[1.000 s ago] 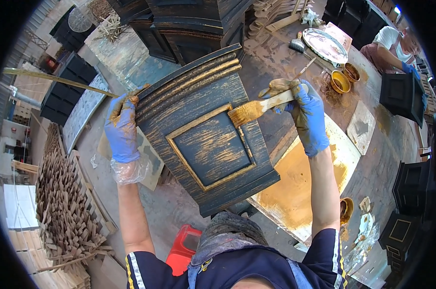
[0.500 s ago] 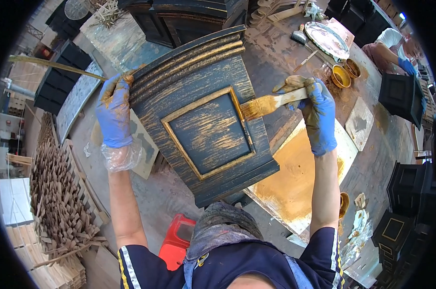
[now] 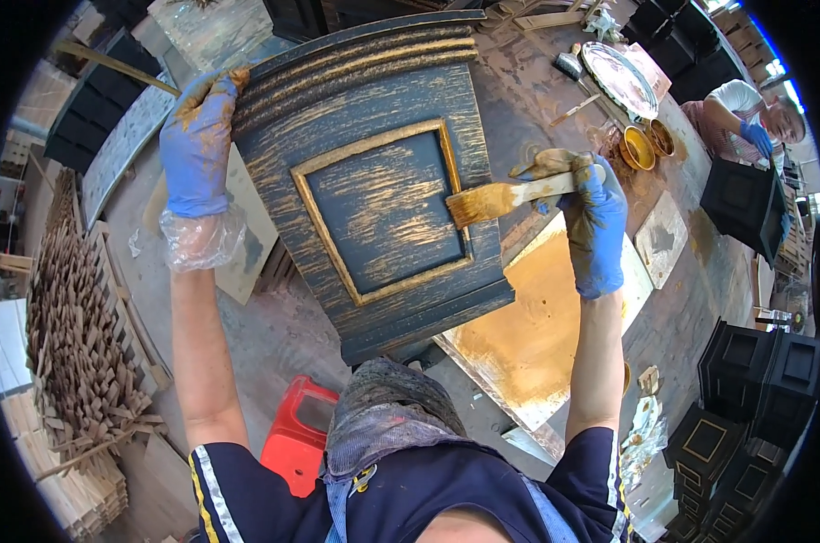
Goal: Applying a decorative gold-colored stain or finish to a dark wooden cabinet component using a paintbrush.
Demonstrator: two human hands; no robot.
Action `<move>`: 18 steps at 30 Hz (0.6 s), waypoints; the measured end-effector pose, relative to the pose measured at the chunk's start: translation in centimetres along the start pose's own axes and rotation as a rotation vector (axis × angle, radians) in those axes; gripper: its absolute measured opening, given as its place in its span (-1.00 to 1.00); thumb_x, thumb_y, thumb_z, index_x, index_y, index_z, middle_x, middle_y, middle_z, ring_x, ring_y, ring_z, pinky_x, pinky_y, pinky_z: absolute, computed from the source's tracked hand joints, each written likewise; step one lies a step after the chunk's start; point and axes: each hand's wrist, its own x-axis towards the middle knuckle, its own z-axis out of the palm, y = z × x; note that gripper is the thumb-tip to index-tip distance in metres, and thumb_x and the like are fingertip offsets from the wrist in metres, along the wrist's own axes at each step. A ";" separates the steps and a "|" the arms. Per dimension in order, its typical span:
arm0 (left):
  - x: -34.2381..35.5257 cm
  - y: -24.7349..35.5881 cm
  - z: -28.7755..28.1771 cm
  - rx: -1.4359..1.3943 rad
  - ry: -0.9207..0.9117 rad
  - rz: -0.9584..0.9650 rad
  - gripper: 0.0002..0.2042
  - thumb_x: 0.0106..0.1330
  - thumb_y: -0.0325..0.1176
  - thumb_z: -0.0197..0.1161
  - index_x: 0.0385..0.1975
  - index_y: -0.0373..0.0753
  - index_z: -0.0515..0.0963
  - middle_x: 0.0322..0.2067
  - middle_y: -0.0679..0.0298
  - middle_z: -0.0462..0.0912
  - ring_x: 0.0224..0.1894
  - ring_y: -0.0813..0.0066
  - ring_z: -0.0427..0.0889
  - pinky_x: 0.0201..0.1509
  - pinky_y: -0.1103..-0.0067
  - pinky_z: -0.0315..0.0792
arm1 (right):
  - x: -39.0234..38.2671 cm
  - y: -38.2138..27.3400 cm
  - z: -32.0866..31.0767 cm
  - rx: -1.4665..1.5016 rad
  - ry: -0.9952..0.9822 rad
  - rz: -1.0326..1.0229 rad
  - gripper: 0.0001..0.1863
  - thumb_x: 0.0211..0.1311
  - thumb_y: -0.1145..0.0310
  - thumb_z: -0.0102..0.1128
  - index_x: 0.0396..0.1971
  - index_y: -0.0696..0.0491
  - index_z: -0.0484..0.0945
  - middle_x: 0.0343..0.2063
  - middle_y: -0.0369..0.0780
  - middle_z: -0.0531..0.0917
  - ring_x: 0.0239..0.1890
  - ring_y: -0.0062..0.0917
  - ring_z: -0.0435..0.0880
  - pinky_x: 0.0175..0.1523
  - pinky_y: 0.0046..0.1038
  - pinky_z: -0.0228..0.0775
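A dark painted wooden piece [image 3: 274, 208] with gold streaks, a ribbed moulding along its top and a gold-edged square frame fills the middle, tilted. Its upper left corner is in the grip of my left hand [image 3: 202, 145], whose blue glove is smeared brown. A thin stick [image 3: 120, 68] runs up to that hand; I cannot tell whether it is held too. My right hand [image 3: 595, 222], also in a stained blue glove, is closed round the handle of a wide paintbrush [image 3: 487, 204]. The brush's brown-wet bristles lie over the right side of the frame.
Below the brush lies a brown-stained board [image 3: 519, 330]. Bowls of brown liquid [image 3: 638, 147] and a round white tray [image 3: 618, 81] stand at the far right. A red stool [image 3: 297, 434] is near me, and stacked wood strips [image 3: 84, 317] lie left. A co-worker [image 3: 736, 118] handles another black piece.
The brush has slid down along the frame's right side, its bristles now reaching slightly inward. The wooden piece and my left hand appear higher and further left in the picture, as the view has shifted.
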 end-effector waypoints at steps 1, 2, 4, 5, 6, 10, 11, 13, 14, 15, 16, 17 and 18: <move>0.1 -0.2 0.0 0.142 -0.003 0.133 -0.86 0.09 -0.43 0.06 -0.37 -0.28 0.49 -0.43 0.30 0.53 -0.42 0.70 0.46 -0.31 0.79 0.33 | 0.0 -0.5 0.0 0.005 -0.001 0.004 -0.72 0.05 0.28 0.02 -0.32 0.17 0.35 -0.42 -0.20 0.50 -0.44 -0.57 0.49 -0.38 -0.55 0.40; 0.1 -0.2 -0.1 0.284 -0.007 0.266 -0.86 0.09 -0.44 0.05 -0.37 -0.26 0.49 -0.44 0.29 0.53 -0.42 0.69 0.47 -0.32 0.78 0.33 | 0.0 -0.9 -0.2 -0.001 -0.006 0.008 -0.72 0.05 0.28 0.02 -0.32 0.17 0.35 -0.42 -0.20 0.50 -0.44 -0.57 0.49 -0.38 -0.55 0.40; 0.1 0.6 0.2 0.118 0.005 0.117 -0.87 0.10 -0.44 0.04 -0.38 -0.25 0.50 -0.44 0.29 0.53 -0.42 0.66 0.48 -0.32 0.77 0.34 | -0.3 -1.4 -0.5 0.019 -0.101 0.000 -0.71 0.04 0.27 0.03 -0.33 0.17 0.35 -0.45 -0.23 0.49 -0.44 -0.58 0.49 -0.37 -0.55 0.40; 0.0 0.9 0.4 -0.048 0.016 -0.024 -0.88 0.10 -0.45 0.03 -0.40 -0.23 0.50 -0.45 0.29 0.53 -0.42 0.64 0.49 -0.32 0.76 0.35 | -0.8 -1.7 0.2 -0.029 -0.105 -0.007 -0.72 0.06 0.26 0.00 -0.34 0.18 0.34 -0.43 -0.19 0.50 -0.45 -0.55 0.49 -0.37 -0.54 0.40; -0.1 0.6 0.5 -0.048 0.018 -0.031 -0.88 0.10 -0.45 0.03 -0.40 -0.23 0.50 -0.45 0.29 0.53 -0.42 0.64 0.49 -0.32 0.76 0.35 | -0.9 -1.1 0.4 -0.034 -0.108 -0.001 -0.72 0.06 0.26 0.00 -0.34 0.18 0.34 -0.43 -0.19 0.50 -0.45 -0.55 0.49 -0.37 -0.54 0.40; 0.8 -0.8 0.4 0.080 -0.018 0.227 -0.84 0.06 -0.48 0.03 -0.36 -0.18 0.48 -0.41 0.29 0.52 -0.39 0.54 0.51 -0.31 0.74 0.37 | -0.7 -0.2 -0.2 -0.097 -0.061 -0.006 -0.71 0.10 0.26 -0.07 -0.34 0.21 0.34 -0.36 -0.09 0.51 -0.46 -0.52 0.50 -0.39 -0.56 0.40; 0.8 -1.2 0.2 0.136 -0.022 0.337 -0.82 0.04 -0.50 0.04 -0.33 -0.17 0.47 -0.40 0.30 0.52 -0.39 0.50 0.51 -0.31 0.73 0.37 | -0.6 -0.4 -0.3 -0.064 -0.080 -0.007 -0.72 0.10 0.26 -0.06 -0.34 0.20 0.34 -0.37 -0.11 0.51 -0.46 -0.52 0.50 -0.40 -0.56 0.40; 0.8 -1.2 0.2 0.280 -0.004 0.408 -0.79 0.03 -0.51 0.04 -0.31 -0.15 0.46 -0.39 0.29 0.52 -0.38 0.48 0.51 -0.31 0.72 0.38 | -0.6 -0.8 -0.7 -0.045 -0.081 -0.015 -0.73 0.08 0.27 -0.03 -0.34 0.18 0.35 -0.40 -0.14 0.51 -0.45 -0.54 0.51 -0.42 -0.58 0.40; 0.9 -1.2 0.3 0.419 0.011 0.483 -0.77 0.01 -0.52 0.04 -0.30 -0.13 0.45 -0.37 0.29 0.51 -0.38 0.45 0.51 -0.31 0.72 0.38 | -0.8 -0.8 -0.7 -0.049 -0.080 -0.014 -0.73 0.08 0.27 -0.03 -0.34 0.18 0.35 -0.40 -0.14 0.51 -0.45 -0.54 0.51 -0.42 -0.58 0.40; 1.0 -1.2 0.3 0.416 0.011 0.480 -0.77 0.01 -0.52 0.04 -0.30 -0.13 0.45 -0.37 0.29 0.51 -0.38 0.45 0.51 -0.31 0.72 0.38 | -1.1 -0.8 -0.6 -0.051 -0.077 -0.008 -0.73 0.09 0.27 -0.03 -0.34 0.18 0.35 -0.40 -0.15 0.51 -0.45 -0.55 0.50 -0.42 -0.58 0.40; 1.1 -1.3 0.2 0.424 0.014 0.514 -0.76 0.01 -0.52 0.04 -0.29 -0.12 0.44 -0.37 0.29 0.51 -0.38 0.44 0.51 -0.31 0.71 0.38 | -1.3 -0.6 -0.5 -0.049 -0.075 -0.002 -0.73 0.09 0.27 -0.04 -0.34 0.18 0.35 -0.40 -0.15 0.51 -0.45 -0.55 0.50 -0.42 -0.59 0.40; 1.2 -1.4 0.2 0.433 0.018 0.548 -0.76 0.01 -0.52 0.05 -0.29 -0.11 0.44 -0.37 0.29 0.51 -0.37 0.43 0.51 -0.32 0.70 0.39 | -1.4 0.1 -0.5 -0.080 -0.026 0.007 -0.73 0.09 0.27 -0.03 -0.34 0.18 0.35 -0.40 -0.16 0.51 -0.45 -0.56 0.50 -0.42 -0.59 0.40; 1.2 -1.7 0.3 0.434 0.018 0.546 -0.76 0.01 -0.52 0.05 -0.29 -0.11 0.44 -0.37 0.29 0.51 -0.37 0.43 0.51 -0.32 0.70 0.39 | -1.5 0.4 -0.6 -0.081 -0.027 0.008 -0.73 0.09 0.27 -0.03 -0.34 0.18 0.35 -0.40 -0.16 0.51 -0.45 -0.56 0.50 -0.42 -0.59 0.40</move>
